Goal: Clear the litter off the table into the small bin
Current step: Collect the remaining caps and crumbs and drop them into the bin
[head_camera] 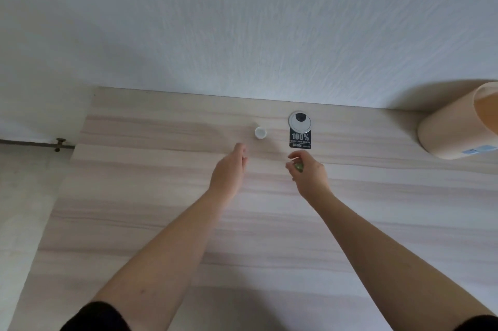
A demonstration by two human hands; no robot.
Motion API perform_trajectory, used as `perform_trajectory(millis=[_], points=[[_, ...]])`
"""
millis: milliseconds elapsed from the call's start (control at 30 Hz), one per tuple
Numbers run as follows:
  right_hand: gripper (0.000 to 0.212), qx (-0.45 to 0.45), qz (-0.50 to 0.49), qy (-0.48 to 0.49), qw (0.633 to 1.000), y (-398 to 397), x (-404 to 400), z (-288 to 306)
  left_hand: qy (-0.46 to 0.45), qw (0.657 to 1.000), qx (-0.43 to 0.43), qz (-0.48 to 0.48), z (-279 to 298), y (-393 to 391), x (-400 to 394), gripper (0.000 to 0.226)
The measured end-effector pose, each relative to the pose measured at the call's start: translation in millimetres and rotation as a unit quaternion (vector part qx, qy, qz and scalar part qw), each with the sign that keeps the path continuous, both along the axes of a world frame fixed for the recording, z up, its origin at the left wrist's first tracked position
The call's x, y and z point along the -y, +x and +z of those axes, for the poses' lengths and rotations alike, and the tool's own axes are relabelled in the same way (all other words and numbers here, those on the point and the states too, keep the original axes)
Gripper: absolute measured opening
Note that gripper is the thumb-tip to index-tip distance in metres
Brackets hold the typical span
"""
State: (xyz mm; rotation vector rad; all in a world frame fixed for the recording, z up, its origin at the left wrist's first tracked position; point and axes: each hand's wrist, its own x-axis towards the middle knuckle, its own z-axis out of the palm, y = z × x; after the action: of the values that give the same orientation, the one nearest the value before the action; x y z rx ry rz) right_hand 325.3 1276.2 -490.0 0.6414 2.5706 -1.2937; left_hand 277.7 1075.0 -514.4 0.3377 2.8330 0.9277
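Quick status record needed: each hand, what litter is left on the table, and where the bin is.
left hand: empty, fingers reaching toward the white cap, not touching it
right hand: closed on a small green item
litter on table: white cap; black tag printed 100%, beside the cable grommet
bin: beige, far right by the wall, partly out of frame

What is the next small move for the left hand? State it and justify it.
Probably reach the left hand forward to pinch the small white cap. It lies just beyond the open fingers, while the right hand already holds a small green item. The bin stands at the far right.
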Motion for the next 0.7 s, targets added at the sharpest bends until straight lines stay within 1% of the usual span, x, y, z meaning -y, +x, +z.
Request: perform_trajectory(millis=[67, 133, 200, 267, 367, 400, 500, 633, 700], points=[[0.014, -0.002, -0.011, 0.003, 1.000, 2.7, -8.0, 5.2, -0.011, 1.000, 0.000, -0.007, 6.2, -24.3, -18.4, 0.018], [0.019, -0.005, -0.028, 0.014, 0.999, 6.2, -15.2, 10.4, -0.051, 0.999, -0.007, -0.018, 10.6, -46.7, -33.4, 0.030], [0.019, -0.010, -0.046, 0.034, 0.998, 10.0, -23.6, 14.4, -0.097, 0.995, -0.015, -0.032, 11.5, -63.4, -44.4, 0.029], [0.016, -0.011, -0.058, 0.053, 0.997, 14.0, -33.1, 18.4, -0.110, 0.993, -0.006, -0.036, 9.0, -72.2, -52.3, 0.026], [0.016, -0.007, -0.076, 0.067, 0.995, 20.1, -47.9, 23.6, -0.174, 0.983, 0.008, -0.065, 0.9, -73.6, -58.2, 0.045], [0.017, -0.009, -0.081, 0.071, 0.994, 22.6, -52.1, 24.8, -0.194, 0.978, -0.001, -0.075, -2.9, -71.6, -58.6, 0.048], [0.019, -0.018, -0.086, 0.073, 0.993, 31.6, -60.9, 28.9, -0.211, 0.974, -0.018, -0.080, -9.6, -67.0, -58.8, 0.042], [0.020, -0.014, -0.067, 0.074, 0.995, 47.2, -68.4, 36.9, -0.166, 0.984, 0.025, -0.063, -4.7, -60.6, -57.1, 0.024], [0.021, -0.012, -0.051, 0.080, 0.995, 57.7, -73.8, 42.0, -0.173, 0.982, 0.006, -0.076, 2.2, -48.6, -57.4, 0.025]])
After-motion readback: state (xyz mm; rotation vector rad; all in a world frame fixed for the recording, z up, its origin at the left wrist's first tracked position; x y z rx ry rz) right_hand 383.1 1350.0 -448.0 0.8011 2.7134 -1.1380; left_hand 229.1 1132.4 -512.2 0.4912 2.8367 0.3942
